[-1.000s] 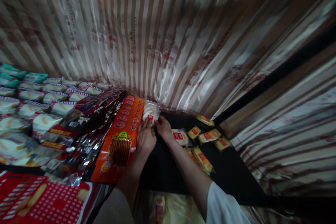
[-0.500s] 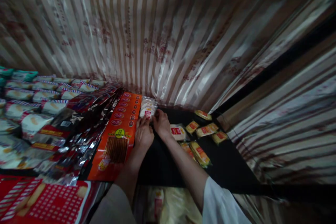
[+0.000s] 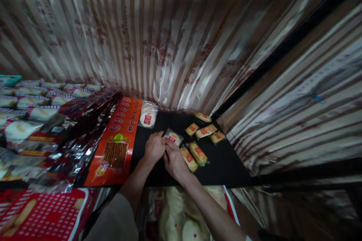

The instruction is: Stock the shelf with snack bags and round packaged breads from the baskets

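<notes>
Nearest, below the orange packet (image 3: pixel 114 143) and to its left, lies a red-and-white printed package (image 3: pixel 53 211); below it to the right are pale goods (image 3: pixel 175 207) under clear wrap, whatever carries them mostly hidden. Next comes the black surface (image 3: pixel 226 165). Right of the orange packet, apart from it, the left hand (image 3: pixel 155 146) and right hand (image 3: pixel 174 160) meet at the near edge of a small white packet (image 3: pixel 174 137). In each grip the fingers are bunched close — whether they pinch the wrapper or only touch it, I cannot tell.

Half a second ago both hands were at the clear packet (image 3: pixel 148 116) of white rounds, which now lies free beside the orange packet's far right edge; the handling seems to have passed to the second one. Brown sticks show on the orange packet, through a window or as print. Farther right of it lie yellow packets (image 3: pixel 198 154), red-labelled. Left of it, dark foil packets (image 3: pixel 93 116) overlap, then rows of bags (image 3: pixel 31 101) with pale contents — behind everything, a striped curtain (image 3: pixel 141 45).
</notes>
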`<state>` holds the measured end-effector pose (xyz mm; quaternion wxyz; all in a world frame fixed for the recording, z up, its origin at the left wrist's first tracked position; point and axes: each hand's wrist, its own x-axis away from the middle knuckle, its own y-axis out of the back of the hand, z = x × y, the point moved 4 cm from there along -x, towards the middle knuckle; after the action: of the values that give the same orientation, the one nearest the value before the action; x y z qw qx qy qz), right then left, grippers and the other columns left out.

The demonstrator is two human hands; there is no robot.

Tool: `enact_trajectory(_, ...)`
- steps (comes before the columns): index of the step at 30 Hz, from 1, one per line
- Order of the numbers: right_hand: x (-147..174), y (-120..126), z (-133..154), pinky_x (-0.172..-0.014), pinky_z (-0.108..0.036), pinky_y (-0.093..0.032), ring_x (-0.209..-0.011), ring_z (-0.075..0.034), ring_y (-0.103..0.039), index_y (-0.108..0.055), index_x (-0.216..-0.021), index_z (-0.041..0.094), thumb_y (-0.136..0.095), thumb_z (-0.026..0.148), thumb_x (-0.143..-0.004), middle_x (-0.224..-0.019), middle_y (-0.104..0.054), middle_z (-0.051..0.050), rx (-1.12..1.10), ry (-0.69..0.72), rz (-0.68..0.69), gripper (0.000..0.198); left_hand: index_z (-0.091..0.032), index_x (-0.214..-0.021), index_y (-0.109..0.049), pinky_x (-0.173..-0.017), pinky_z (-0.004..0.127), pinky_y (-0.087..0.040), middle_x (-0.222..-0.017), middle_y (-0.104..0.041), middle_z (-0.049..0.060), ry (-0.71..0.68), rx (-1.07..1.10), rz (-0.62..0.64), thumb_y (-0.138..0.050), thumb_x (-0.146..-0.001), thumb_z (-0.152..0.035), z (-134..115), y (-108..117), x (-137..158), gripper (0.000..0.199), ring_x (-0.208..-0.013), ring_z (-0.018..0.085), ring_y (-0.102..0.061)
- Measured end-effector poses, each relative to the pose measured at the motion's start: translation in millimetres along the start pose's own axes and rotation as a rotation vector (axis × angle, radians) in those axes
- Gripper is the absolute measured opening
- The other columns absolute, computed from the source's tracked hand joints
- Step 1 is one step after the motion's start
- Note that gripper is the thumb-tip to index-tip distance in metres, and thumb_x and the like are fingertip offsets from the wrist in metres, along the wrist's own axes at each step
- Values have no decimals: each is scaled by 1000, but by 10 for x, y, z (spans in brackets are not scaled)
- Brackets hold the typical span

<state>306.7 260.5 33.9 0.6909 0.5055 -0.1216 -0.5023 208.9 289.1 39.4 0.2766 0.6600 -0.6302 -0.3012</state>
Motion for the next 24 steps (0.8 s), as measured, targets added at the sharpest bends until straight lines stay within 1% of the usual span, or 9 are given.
enact_trajectory(2, 97, 71, 60, -100, -41, -42, -116, -20, -52, -65, -99, 17, -39, 7, -80, -116, -62, -12, -110, 9, -21, 34, -15, -119, -57, -90, 31, -46, -112, -65, 11, 27, -47, 50, -41, -87, -19, -13, 38, 45, 36, -104, 20, -60)
enact_trajectory(4, 179, 168, 63, -96, -41, -45, -111, -20, -55, -64, -91, 20, -38, 9, -82, -110, -63, -10, -157, -55, -95, 30, -18, -114, -59, -85, 30, -47, -108, -65, 10, 48, -107, 100, -43, -87, -24, -29, 84, 103, 32, -99, 20, -62)
enact_trajectory(7, 273, 282, -2, -93, -42, -46, -105, -22, -56, -63, -95, 21, -39, 16, -85, -107, -62, -11, -67, -205, -219, 26, -19, -106, -61, -79, 30, -48, -104, -65, 10, 65, -210, 141, -46, -87, -31, -65, 131, 209, 27, -95, 21, -63)
enact_trajectory(9, 300, 285, -39, -93, -43, -46, -106, -24, -55, -61, -106, 18, -40, 20, -86, -113, -59, -14, 27, -259, -212, 29, -19, -103, -62, -77, 30, -49, -103, -65, 10, 69, -255, 145, -50, -85, -33, -92, 134, 273, 26, -96, 22, -62)
enact_trajectory(11, 301, 234, -60, -94, -44, -45, -110, -26, -54, -59, -114, 17, -42, 22, -85, -122, -54, -16, 100, -284, -157, 34, -18, -100, -62, -77, 30, -48, -101, -65, 10, 74, -265, 146, -51, -85, -34, -110, 115, 319, 25, -96, 22, -62)
enact_trajectory(15, 272, 106, -55, -101, -49, -40, -121, -31, -46, -59, -116, 15, -44, 21, -84, -131, -49, -17, 178, -274, -114, 36, -18, -99, -62, -77, 29, -47, -97, -66, 9, 82, -192, 142, -48, -86, -29, -96, 47, 365, 22, -88, 20, -64)
enact_trajectory(17, 253, 59, -52, -103, -50, -37, -124, -31, -43, -61, -113, 15, -43, 19, -83, -131, -48, -17, 155, -249, -125, 35, -18, -97, -62, -77, 28, -47, -95, -66, 7, 72, -139, 125, -47, -85, -25, -73, 13, 379, 20, -85, 18, -64)
enact_trajectory(20, 219, 39, -97, -102, -49, -39, -124, -29, -44, -61, -111, 16, -43, 19, -82, -133, -47, -16, 44, -257, -168, 34, -18, -94, -62, -77, 27, -47, -94, -65, 5, 74, -48, 58, -49, -84, -22, -13, -13, 402, 17, -84, 17, -63)
enact_trajectory(24, 157, 72, -223, -101, -48, -40, -124, -28, -45, -56, -116, 18, -51, 25, -78, -131, -49, -15, -169, -382, -287, 39, -19, -94, -60, -74, 23, -47, -92, -62, 2, 132, 163, -104, -52, -82, -19, 115, 35, 441, 14, -80, 13, -62)
